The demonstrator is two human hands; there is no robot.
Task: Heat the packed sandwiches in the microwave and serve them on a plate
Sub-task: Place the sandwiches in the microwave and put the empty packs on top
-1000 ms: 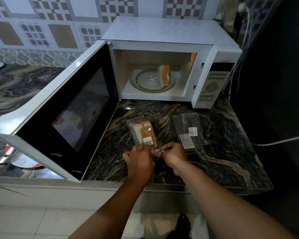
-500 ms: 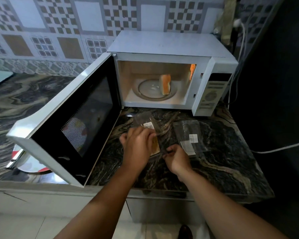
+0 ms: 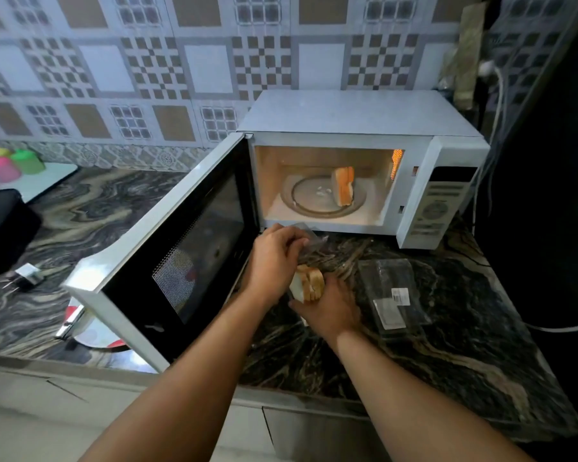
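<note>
Currently right hand (image 3: 327,311) grips bare sandwich (image 3: 307,287); left hand (image 3: 274,258) pinches clear wrapper (image 3: 309,236) above it, before open microwave (image 3: 364,121).

Two forearms in view, both bare from lower frame edge to wrist; no sleeve, cuff or glove visible. Left hand (image 3: 274,261) bare: no ring, watch or band seen. Right hand (image 3: 327,308) bare, likewise unadorned on visible side. Fingertips largely hidden; nails not discernible. No clothing in frame.
</note>
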